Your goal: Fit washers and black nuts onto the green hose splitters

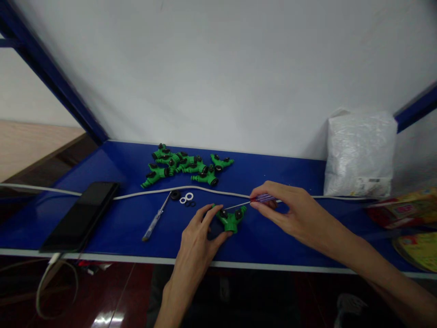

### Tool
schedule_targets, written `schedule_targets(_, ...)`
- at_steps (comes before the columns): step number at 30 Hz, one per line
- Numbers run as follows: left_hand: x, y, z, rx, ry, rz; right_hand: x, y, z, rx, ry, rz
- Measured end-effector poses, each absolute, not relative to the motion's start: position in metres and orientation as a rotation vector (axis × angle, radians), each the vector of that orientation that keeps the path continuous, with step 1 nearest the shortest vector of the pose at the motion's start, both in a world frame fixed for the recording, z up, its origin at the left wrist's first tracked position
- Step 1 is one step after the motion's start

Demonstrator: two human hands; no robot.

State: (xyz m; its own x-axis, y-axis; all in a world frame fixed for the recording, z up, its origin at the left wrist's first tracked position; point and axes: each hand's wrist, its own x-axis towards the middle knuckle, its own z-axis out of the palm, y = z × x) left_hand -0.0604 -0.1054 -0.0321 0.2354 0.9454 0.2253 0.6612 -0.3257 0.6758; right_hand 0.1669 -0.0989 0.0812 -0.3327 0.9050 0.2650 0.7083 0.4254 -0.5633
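My left hand (pixel 200 234) grips a green Y-shaped hose connector (pixel 231 224) with black valve knobs, near the front edge of the blue shelf. Its fingers are on the connector's left arm and its thumb is by the base. In my right hand (pixel 290 209) is a screwdriver (pixel 264 198) with a purple and red handle, pinched between thumb and fingers. The thin shaft points left, its tip at the connector's left black knob. Left of my left hand lie a second screwdriver (pixel 154 225) with a clear handle, a black ring (pixel 175 195), and white washers (pixel 189 196).
Several green hose connectors (pixel 191 165) are piled toward the wall. A white cable (pixel 164 190) crosses the blue shelf (pixel 126 228). A black phone (pixel 82 214) lies at left. At right stand a plastic-wrapped package (pixel 360 155) and colourful packets (pixel 406 209).
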Motion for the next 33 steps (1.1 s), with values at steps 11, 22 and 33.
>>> schedule_targets(11,-0.06,-0.104,-0.036,2.03,1.459,0.905,0.162,-0.094,0.084,-1.274,-2.392,0.372)
schedule_targets(22,-0.061,-0.105,-0.035,2.047,1.477,0.866,0.161,-0.092,0.084,-1.277,-2.438,0.385)
schedule_targets(33,-0.061,-0.102,-0.043,2.147,1.507,0.912,0.139,-0.07,0.106,-0.876,-2.889,0.029)
